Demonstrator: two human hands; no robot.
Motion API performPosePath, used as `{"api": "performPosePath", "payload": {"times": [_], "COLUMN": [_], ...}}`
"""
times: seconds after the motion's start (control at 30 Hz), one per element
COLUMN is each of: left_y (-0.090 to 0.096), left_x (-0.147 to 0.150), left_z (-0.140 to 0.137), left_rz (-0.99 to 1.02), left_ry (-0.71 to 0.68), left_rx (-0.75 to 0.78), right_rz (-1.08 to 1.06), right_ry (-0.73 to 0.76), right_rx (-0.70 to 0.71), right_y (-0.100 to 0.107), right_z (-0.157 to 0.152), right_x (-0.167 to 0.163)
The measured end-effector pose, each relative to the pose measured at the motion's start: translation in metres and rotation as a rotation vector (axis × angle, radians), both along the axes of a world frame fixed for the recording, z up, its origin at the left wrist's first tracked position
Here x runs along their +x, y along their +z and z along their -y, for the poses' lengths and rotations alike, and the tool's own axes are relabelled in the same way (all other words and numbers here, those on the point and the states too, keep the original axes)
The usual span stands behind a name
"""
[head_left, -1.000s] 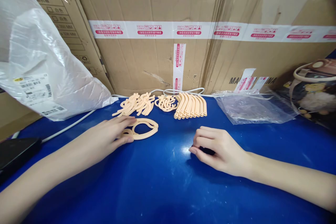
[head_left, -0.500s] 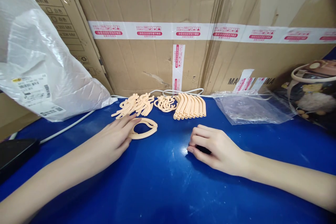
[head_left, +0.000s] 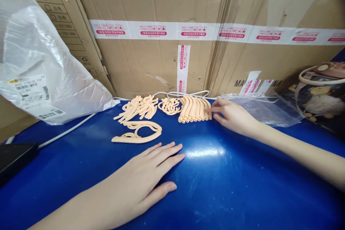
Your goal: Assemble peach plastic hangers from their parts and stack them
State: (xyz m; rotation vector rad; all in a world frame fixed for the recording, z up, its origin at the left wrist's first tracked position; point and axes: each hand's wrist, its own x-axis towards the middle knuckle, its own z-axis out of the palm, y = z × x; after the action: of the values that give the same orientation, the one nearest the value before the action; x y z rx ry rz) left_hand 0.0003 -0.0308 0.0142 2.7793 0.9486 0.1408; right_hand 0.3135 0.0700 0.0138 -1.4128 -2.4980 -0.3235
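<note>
My left hand [head_left: 153, 170] lies over the blue table with its fingers spread, holding nothing. Beyond its fingertips rests a beige folding hanger [head_left: 145, 138], made of curved pieces joined around an oval gap. At the back, my right hand [head_left: 233, 115] has its fingers closed at the right end of a row of curved beige hanger arms [head_left: 192, 109]. Its fingertips take hold of the endmost arm, which is partly hidden by them. Left of that row lie a small heap of beige hooks [head_left: 170, 106] and a looser pile of thin wavy beige pieces [head_left: 138, 109].
Large cardboard boxes [head_left: 151, 61] stand along the table's back edge. A white plastic mailer bag [head_left: 51, 68] leans at the left, above a black device [head_left: 17, 160] and a white cable [head_left: 67, 131]. A clear plastic bag [head_left: 269, 113] and a dark bag [head_left: 323, 97] sit at the right.
My left hand has left the folding hanger and moved right and nearer me, fingers spreading. My right hand has moved forward to the right end of the row of hanger arms.
</note>
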Motion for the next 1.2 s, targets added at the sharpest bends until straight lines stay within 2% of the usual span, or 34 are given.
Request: {"api": "performPosePath", "payload": {"times": [0.13,0.27,0.47,0.57,0.73,0.83,0.93,1.0,1.1,1.2], "left_y": [-0.001,-0.002,0.0,0.0,-0.004,-0.005,-0.004,-0.002,0.0,0.0], "left_x": [0.0,0.0,0.0,0.001,0.0,-0.001,-0.002,-0.003,-0.004,-0.004], "left_z": [-0.001,0.001,0.003,0.003,0.001,0.0,0.001,0.002,0.002,0.001], "left_rz": [-0.004,0.014,-0.014,-0.023,-0.016,-0.004,0.061,0.154,0.303,0.353], "left_ry": [0.004,0.009,0.012,0.02,0.002,-0.009,0.026,0.094,0.205,0.232], "left_rx": [0.009,-0.001,-0.008,0.004,0.022,0.032,0.082,0.15,0.246,0.261], "right_rz": [0.037,0.061,0.145,0.202,0.166,0.096,-0.041,-0.123,-0.102,0.031], "right_ry": [-0.047,-0.243,-0.449,-0.479,-0.502,-0.488,-0.338,-0.127,0.243,0.489], "right_rx": [0.011,0.049,-0.093,-0.097,-0.159,-0.107,0.019,0.063,0.0,-0.028], "right_y": [-0.003,-0.004,0.0,0.001,-0.001,0.005,0.015,0.021,0.022,0.014], "right_z": [-0.002,-0.004,-0.004,-0.003,-0.004,-0.003,0.008,0.022,0.048,0.071], "right_x": [0.001,0.0,-0.006,-0.008,-0.007,-0.005,-0.01,-0.018,-0.038,-0.055]}}
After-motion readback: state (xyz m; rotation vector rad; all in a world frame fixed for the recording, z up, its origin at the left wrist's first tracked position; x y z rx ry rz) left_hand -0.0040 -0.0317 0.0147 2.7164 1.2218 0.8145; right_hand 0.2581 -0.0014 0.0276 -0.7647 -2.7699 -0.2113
